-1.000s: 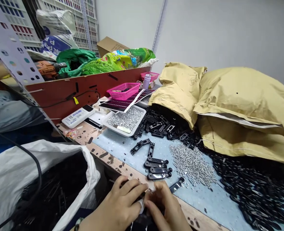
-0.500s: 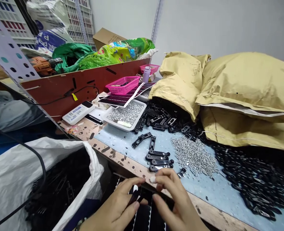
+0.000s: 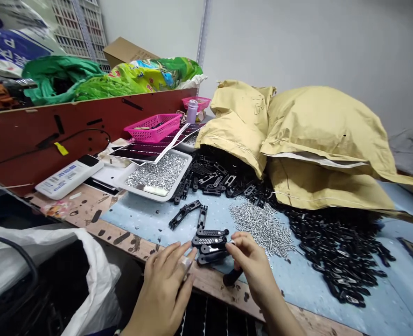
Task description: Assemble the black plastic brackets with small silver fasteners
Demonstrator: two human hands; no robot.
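Black flat plastic brackets stacked on worktop: both hands came forward off the lap, right hand pinching one, left hand spread beside.

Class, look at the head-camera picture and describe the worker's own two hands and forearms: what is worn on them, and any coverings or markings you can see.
Both hands are bare, with no gloves. The left hand has a pale strip, apparently tape or a plaster, wrapped round one fingertip, and something small shows at the wrist at the picture's bottom edge, too cropped to identify. The right hand wears no ring or band, and its forearm is bare, with no sleeve in view.
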